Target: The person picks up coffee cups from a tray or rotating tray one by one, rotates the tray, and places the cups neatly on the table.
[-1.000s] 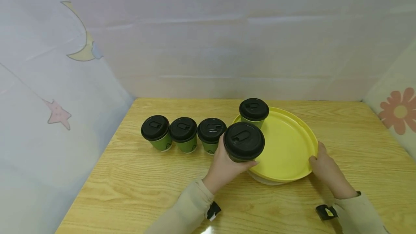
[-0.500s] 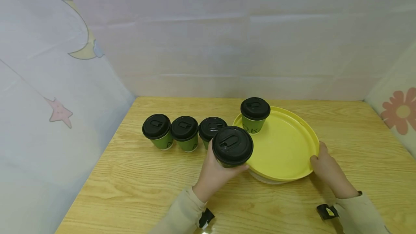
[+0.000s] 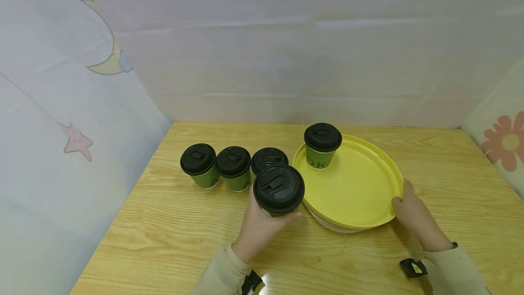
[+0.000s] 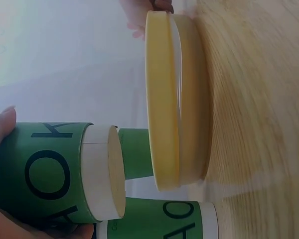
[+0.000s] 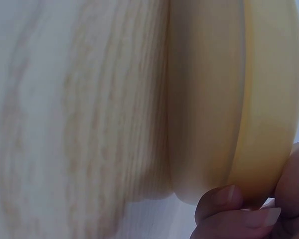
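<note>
My left hand (image 3: 258, 231) grips a green paper coffee cup (image 4: 45, 172) with a black lid, fingers round its side. The cup is held up off the table, and its white bottom edge shows in the left wrist view. With fingers and thumb, my right hand (image 3: 417, 217) pinches the right rim of a round yellow tray (image 3: 360, 190). That tray rests on a paler round base (image 5: 204, 124) on the table. A second lidded cup (image 3: 321, 147) stands upright at the tray's back left.
Left of the tray, a row of three lidded green cups stands on the wooden table (image 3: 172, 240): a left cup (image 3: 199, 163), a middle cup (image 3: 234, 165) and a right cup (image 3: 268, 157), partly behind the held one. A pale printed backdrop (image 3: 262, 76) encloses the table.
My left hand has moved left and slightly nearer with its cup, away from the tray and in front of the row's right cup. My right hand stays at the tray's rim.
</note>
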### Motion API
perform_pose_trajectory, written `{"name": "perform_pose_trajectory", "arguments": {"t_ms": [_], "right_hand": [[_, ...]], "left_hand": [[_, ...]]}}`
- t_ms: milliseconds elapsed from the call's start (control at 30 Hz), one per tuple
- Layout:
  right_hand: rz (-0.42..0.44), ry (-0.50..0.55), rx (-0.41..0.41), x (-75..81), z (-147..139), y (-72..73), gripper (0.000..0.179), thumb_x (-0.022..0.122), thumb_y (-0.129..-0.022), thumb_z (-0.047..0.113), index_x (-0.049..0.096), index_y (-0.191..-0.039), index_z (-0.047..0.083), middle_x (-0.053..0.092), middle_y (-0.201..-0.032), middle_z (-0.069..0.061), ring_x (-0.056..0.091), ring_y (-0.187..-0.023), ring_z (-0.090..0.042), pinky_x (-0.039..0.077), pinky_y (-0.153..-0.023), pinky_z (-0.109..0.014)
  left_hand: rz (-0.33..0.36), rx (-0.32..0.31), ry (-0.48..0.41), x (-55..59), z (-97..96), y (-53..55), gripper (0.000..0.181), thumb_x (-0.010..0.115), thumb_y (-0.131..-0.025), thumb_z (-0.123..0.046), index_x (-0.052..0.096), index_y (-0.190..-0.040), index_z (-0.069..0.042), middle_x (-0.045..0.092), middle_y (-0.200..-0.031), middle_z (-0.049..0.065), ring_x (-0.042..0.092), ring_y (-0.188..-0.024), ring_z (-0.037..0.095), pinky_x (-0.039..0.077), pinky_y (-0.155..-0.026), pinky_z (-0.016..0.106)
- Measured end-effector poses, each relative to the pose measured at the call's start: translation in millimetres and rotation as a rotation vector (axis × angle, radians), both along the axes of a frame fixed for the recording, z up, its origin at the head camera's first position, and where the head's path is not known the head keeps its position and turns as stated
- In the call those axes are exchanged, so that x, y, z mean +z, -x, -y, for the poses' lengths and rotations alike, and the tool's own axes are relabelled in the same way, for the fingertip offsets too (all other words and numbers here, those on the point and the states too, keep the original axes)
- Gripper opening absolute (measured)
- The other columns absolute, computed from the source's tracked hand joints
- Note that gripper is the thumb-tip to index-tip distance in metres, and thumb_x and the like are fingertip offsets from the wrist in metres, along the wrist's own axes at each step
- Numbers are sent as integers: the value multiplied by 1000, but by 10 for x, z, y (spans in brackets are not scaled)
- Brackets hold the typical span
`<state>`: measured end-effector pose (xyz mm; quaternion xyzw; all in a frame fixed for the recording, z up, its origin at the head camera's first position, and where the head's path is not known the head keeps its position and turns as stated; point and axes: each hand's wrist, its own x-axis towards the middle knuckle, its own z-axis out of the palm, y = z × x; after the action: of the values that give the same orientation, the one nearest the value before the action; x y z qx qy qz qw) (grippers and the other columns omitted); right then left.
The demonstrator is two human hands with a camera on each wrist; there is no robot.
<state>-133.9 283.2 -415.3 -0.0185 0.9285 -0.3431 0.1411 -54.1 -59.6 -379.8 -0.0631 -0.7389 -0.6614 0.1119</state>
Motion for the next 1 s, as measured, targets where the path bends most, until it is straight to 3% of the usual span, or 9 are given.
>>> {"name": "perform_pose_trajectory", "arguments": {"t_ms": [267,567,767,1000], "right_hand": [[0,-6,3,15,-8,11,62,20,-99,10,-13,-140,-21,50,-73,-14,44,-57,-23,37,-50,-34],[-6,-25,4,20,-10,20,62,22,-97,9,-11,-140,-22,53,-80,-21,48,-62,-26,39,-52,-34],[-6,-24,1,14,-17,27,62,22,-97,9,-11,-139,-23,54,-84,-25,49,-64,-27,39,-53,-34],[-6,-18,2,-10,-26,28,62,22,-98,9,-11,-140,-22,52,-79,-20,46,-60,-25,37,-51,-34]], "left_hand": [[9,55,-3,-24,79,-39,96,91,-63,-4,35,-142,-8,47,-136,7,44,-128,23,29,-111,48],[-5,73,10,-43,129,-61,97,91,-63,-4,35,-141,-6,46,-137,9,44,-128,25,30,-111,49],[22,76,-12,-45,183,-82,96,89,-65,0,34,-143,-7,45,-138,9,42,-130,26,28,-111,50],[42,85,-30,-71,246,-104,96,90,-66,-3,33,-142,-8,47,-138,7,42,-130,26,27,-112,50]]}}
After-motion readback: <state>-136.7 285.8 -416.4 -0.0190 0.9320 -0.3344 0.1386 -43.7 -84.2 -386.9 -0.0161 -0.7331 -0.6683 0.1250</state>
